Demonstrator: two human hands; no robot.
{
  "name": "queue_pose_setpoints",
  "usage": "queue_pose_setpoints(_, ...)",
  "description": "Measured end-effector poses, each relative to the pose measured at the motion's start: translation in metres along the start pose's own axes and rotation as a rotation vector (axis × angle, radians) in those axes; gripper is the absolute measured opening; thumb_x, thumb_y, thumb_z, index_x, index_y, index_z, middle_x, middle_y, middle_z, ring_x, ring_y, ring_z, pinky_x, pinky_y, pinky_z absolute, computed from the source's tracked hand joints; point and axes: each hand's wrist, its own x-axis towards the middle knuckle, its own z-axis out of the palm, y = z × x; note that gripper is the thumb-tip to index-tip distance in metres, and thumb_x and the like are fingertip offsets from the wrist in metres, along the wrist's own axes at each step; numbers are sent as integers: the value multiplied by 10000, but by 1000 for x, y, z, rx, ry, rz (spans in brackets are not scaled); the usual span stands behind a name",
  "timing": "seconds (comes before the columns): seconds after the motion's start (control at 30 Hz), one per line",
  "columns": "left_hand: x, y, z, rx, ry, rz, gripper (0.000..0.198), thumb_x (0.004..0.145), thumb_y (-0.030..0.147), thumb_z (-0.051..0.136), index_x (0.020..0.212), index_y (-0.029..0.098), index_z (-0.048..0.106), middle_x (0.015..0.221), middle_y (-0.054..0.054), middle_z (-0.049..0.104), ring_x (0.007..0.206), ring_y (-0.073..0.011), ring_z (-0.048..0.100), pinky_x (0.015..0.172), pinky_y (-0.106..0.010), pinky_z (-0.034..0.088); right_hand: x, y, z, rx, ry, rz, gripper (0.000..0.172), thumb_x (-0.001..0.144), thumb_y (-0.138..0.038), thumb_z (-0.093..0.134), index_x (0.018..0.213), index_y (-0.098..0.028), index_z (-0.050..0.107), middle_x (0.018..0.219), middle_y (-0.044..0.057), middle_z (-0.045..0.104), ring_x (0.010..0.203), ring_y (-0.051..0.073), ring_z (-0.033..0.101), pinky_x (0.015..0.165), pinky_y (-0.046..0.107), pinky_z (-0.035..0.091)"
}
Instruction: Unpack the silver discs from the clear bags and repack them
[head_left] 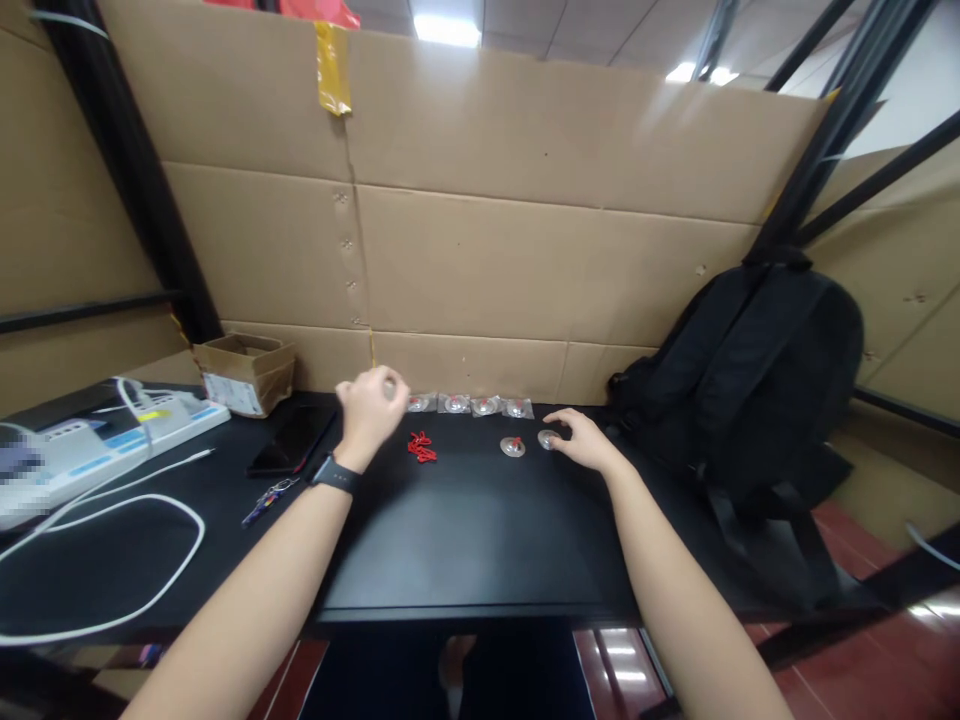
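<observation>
My right hand (589,440) is low over the black table, its thumb and index finger curled around a small shiny domed disc (547,439). Just left of it lies a similar disc (512,447) with a red cord at its centre. My left hand (371,405), with a dark band on the wrist, is raised above the tabletop, fingers curled closed; I cannot make out what they hold. A small heap of red cords (422,448) lies to the right below it. Along the back, several discs in clear wrappers (486,405) form a row.
To the left are a white power strip (127,450), a white cable (199,535), a dark phone (291,440), keys (268,500) and an opened cardboard box (251,375). A black backpack (757,370) stands right. Cardboard panels (480,260) wall the back.
</observation>
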Motion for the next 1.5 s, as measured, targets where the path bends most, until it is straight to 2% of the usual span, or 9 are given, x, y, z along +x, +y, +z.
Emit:
queue_pose_setpoints(0.13, -35, 44, 13, -147, -376, 491, 128, 872, 277, 534, 832, 233, 648, 985, -41, 727, 1073, -244, 591, 950, -410, 267, -4, 15, 1, -43, -47, 22, 384, 729, -161, 717, 1110, -210, 718, 1199, 101, 673, 1129, 272, 623, 1030, 428, 447)
queue_pose_setpoints(0.2, -48, 53, 21, -169, -495, 622, 136, 877, 268, 538, 821, 236, 657, 973, -45, 725, 1136, -257, 563, 953, -420, 264, -4, 17, 4, -50, -71, 51, 416, 714, -161, 725, 1127, -211, 719, 1206, 105, 678, 1126, 280, 631, 1020, 431, 457)
queue_pose_setpoints(0.27, -54, 54, 28, -177, -553, 666, 148, 887, 260, 536, 824, 237, 667, 955, -51, 722, 1142, -258, 552, 954, -428, 270, -3, 15, 6, -39, -103, 51, 442, 705, -173, 737, 1143, -220, 715, 1215, 102, 678, 1123, 284, 633, 1010, 431, 464)
queue_pose_setpoints(0.4, -52, 47, 31, -167, -579, 674, 134, 879, 275, 567, 866, 253, 699, 946, -51, 722, 1157, -276, 520, 981, -454, 269, -1, 1, 9, -8, -119, -19, 460, 722, -219, 752, 1177, -254, 695, 1267, 89, 646, 1152, 283, 604, 1013, 454, 450)
queue_pose_setpoints(0.7, -42, 32, 24, 13, -499, 674, 186, 879, 267, 563, 969, 260, 726, 1061, -93, 703, 1206, -317, 475, 1005, -512, 280, 2, -37, 24, -30, -146, -119, 426, 794, -369, 742, 1208, -295, 672, 1306, 98, 604, 1206, 300, 526, 1004, 529, 406)
queue_pose_setpoints(0.87, -44, 23, 27, 82, -454, 621, 265, 853, 261, 593, 1086, 293, 715, 1208, -106, 659, 1251, -346, 437, 1038, -537, 270, 0, -25, 14, -49, -160, -55, 568, 761, -569, 737, 1257, -305, 649, 1332, 114, 588, 1235, 343, 506, 999, 547, 401)
queue_pose_setpoints(1.17, -45, 13, 33, 40, -440, 545, 417, 836, 251, 611, 1254, 248, 606, 1295, -144, 633, 1315, -379, 401, 1072, -548, 238, -2, 1, 4, -75, -91, 24, 421, 791, -392, 727, 1188, -262, 681, 1272, 104, 616, 1194, 310, 543, 1014, 498, 425)
queue_pose_setpoints(1.4, -48, 23, 43, -72, -483, 441, 148, 896, 295, 563, 1032, 240, 585, 1092, -79, 702, 1177, -286, 547, 990, -477, 286, -1, -3, 5, -38, -81, 17, 378, 842, -463, 684, 1145, -239, 708, 1202, 112, 652, 1134, 289, 587, 1017, 469, 432)
queue_pose_setpoints(1.5, -53, 29, 47, -107, -537, 478, 119, 879, 273, 580, 992, 235, 570, 1056, -59, 693, 1123, -267, 570, 957, -435, 293, -1, -4, 4, -32, -79, 18, 358, 852, -458, 676, 1131, -237, 717, 1179, 110, 665, 1120, 284, 598, 1012, 458, 437)
